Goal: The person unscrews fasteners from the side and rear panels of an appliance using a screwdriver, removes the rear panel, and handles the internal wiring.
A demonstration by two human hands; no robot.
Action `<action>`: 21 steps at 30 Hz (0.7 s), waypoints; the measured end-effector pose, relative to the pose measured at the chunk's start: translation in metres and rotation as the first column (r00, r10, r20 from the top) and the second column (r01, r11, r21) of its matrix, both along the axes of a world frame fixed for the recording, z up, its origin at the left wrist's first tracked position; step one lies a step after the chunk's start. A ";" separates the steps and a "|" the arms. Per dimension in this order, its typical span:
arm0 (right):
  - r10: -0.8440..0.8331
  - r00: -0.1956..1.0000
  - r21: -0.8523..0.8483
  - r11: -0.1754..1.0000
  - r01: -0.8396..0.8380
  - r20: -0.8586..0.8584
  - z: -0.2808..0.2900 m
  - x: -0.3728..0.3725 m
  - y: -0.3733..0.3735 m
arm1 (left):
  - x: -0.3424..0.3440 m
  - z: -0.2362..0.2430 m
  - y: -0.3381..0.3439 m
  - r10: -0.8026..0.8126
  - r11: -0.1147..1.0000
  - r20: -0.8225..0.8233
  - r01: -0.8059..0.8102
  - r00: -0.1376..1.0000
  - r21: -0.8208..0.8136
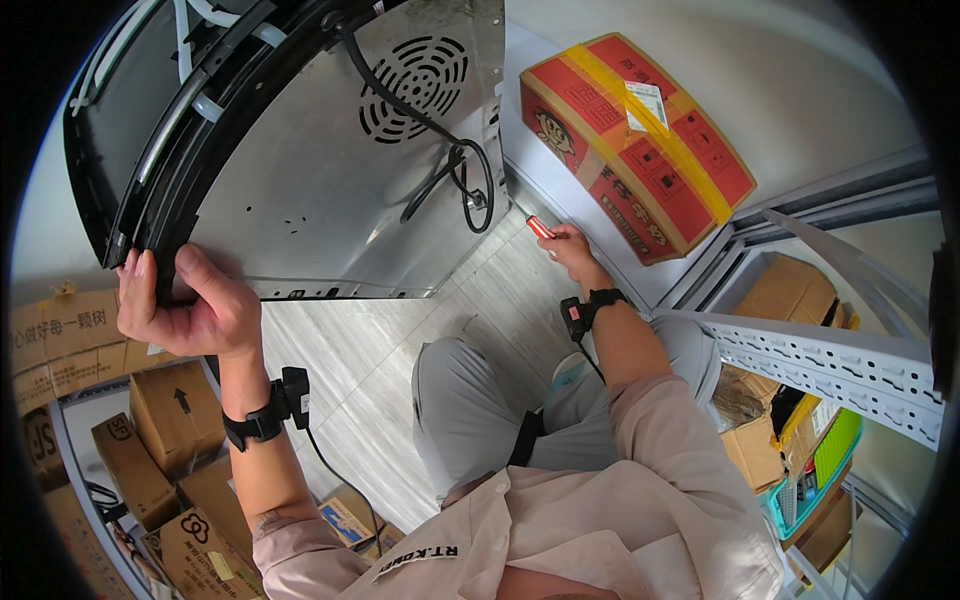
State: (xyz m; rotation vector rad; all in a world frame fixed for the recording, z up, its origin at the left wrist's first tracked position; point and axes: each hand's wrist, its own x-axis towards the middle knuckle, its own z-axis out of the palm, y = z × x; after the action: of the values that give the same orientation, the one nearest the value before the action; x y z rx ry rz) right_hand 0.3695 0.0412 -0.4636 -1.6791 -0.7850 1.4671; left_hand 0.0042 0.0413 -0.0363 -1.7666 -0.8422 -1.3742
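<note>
My left hand [195, 305] is closed on the lower corner of a black frame edge [170, 235] on a large metal appliance panel [300, 210], thumb on one side and fingers on the other. The panel has a round vent of slots [413, 85], a looped black cable [483, 180] and, along its curved side, white tubing [182, 45]. My right hand [572, 255] is closed round a red-handled tool [541, 228], likely a screwdriver, low to the right of the panel, apart from it. Both wrists wear black strapped devices with wires.
A red carton with yellow tape [683, 180] lies at upper right. Beside me on the right are a perforated white rack [860, 390], boxes and a teal basket [778, 510]. Stacked brown cartons [175, 420] stand at lower left. My knees rest over the tiled floor [340, 370].
</note>
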 end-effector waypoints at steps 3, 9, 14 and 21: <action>-0.028 0.998 0.030 0.999 0.026 0.061 0.021 -0.013 -0.002 | -0.001 -0.001 -0.002 0.014 1.000 0.030 -0.013 0.999 -0.015; 0.064 0.906 -0.230 0.958 -0.174 -0.419 0.027 0.007 0.009 | -0.005 -0.001 0.000 0.005 1.000 0.007 -0.005 1.000 -0.014; 0.152 0.988 -0.087 0.985 -0.150 0.014 0.020 -0.001 0.010 | -0.005 -0.001 -0.001 0.007 1.000 -0.008 -0.007 1.000 -0.006; 0.014 0.965 0.185 0.980 -0.065 0.263 0.007 -0.020 0.006 | -0.009 -0.001 0.000 -0.006 1.000 -0.016 0.006 1.000 0.004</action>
State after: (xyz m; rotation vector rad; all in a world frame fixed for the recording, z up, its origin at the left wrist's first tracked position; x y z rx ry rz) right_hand 0.3499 0.0472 -0.4567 -1.7344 -1.0740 1.1665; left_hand -0.0047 0.0411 -0.0372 -1.7755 -0.8256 -1.3628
